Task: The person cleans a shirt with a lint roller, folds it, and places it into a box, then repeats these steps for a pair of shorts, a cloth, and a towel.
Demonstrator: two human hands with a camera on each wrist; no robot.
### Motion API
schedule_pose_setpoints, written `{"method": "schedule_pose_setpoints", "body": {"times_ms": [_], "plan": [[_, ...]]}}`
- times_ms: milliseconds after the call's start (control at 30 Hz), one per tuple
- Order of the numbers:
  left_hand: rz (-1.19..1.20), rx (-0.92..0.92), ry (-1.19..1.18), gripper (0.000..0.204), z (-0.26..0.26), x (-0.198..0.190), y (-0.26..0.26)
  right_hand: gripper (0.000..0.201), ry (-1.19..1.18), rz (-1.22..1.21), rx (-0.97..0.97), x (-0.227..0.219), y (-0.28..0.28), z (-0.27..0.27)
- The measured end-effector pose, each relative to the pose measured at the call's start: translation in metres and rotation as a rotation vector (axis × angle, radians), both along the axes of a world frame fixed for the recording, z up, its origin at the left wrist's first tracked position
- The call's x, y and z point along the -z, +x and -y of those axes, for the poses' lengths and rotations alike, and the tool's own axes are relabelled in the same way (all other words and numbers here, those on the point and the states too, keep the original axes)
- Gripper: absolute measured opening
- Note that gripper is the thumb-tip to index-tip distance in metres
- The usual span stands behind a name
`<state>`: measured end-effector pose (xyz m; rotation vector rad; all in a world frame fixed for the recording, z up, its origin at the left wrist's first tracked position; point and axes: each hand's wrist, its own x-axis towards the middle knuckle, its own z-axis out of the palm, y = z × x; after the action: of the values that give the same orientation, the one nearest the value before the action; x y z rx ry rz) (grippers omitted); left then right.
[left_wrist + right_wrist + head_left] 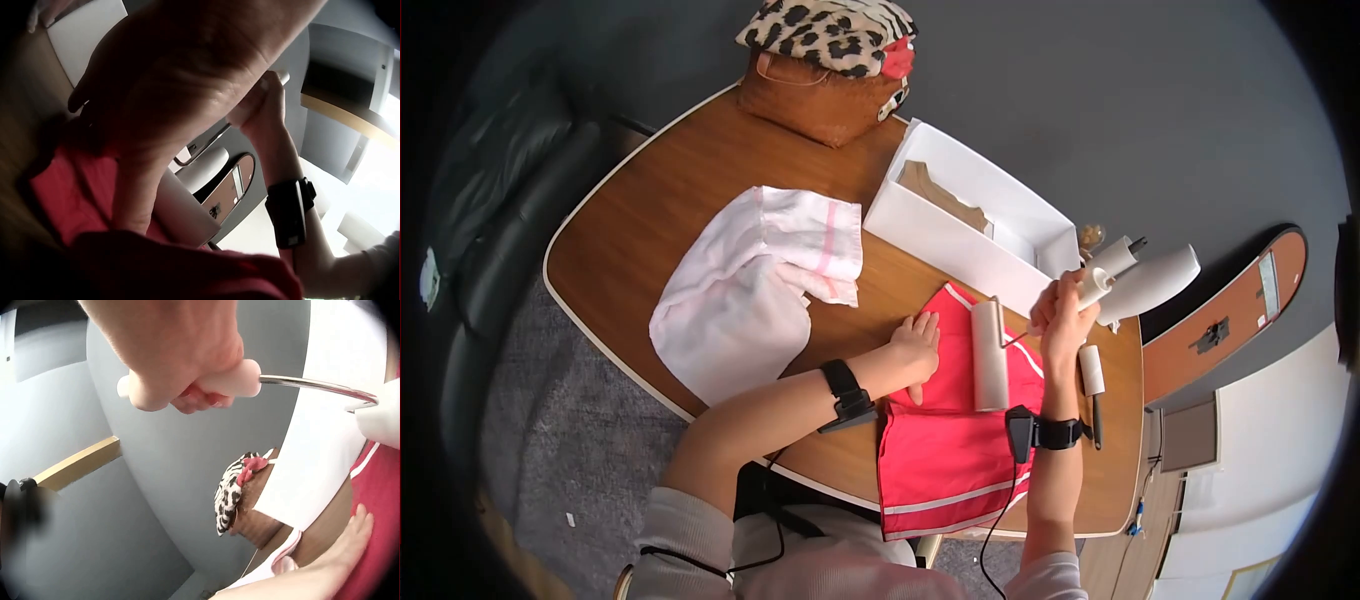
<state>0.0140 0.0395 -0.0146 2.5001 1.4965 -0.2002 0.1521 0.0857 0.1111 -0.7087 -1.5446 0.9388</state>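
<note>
A red garment with white stripes [950, 455] lies over the table's front edge. My left hand [914, 350] rests on its upper left part with the fingers stretched out. In the left wrist view, the thumb [134, 200] is against the red cloth. With curled fingers my right hand [1062, 325] grips the white handle [244, 378] of a lint roller. The bent metal rod [306, 382] runs from that handle to the roller's wide white roll [990, 370], which lies over the middle of the garment.
A crumpled white-and-pink towel [735, 290] lies on the left of the wooden table [640, 190]. Behind are a long white box [960, 245] and a brown bag [810, 95] topped with leopard-print cloth. At right are a smaller roller [1092, 370] and several white rolls [1155, 285].
</note>
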Motion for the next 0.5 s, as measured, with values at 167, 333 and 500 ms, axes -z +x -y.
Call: {"method": "schedule_pose_setpoints", "body": {"times_ms": [167, 333, 500], "plan": [[-0.055, -0.038, -0.075, 0.114, 0.001, -0.011, 0.005, 0.012, 0.051, 0.222, 0.169, 0.010, 0.050, -0.018], [-0.168, -0.053, -0.131, 0.115, 0.002, -0.026, 0.013, 0.011, 0.019, 0.250, 0.119, 0.011, 0.089, -0.036], [-0.108, -0.025, -0.076, 0.116, -0.002, -0.016, 0.006, 0.014, 0.077, 0.203, 0.058, -0.006, 0.081, -0.025]]}}
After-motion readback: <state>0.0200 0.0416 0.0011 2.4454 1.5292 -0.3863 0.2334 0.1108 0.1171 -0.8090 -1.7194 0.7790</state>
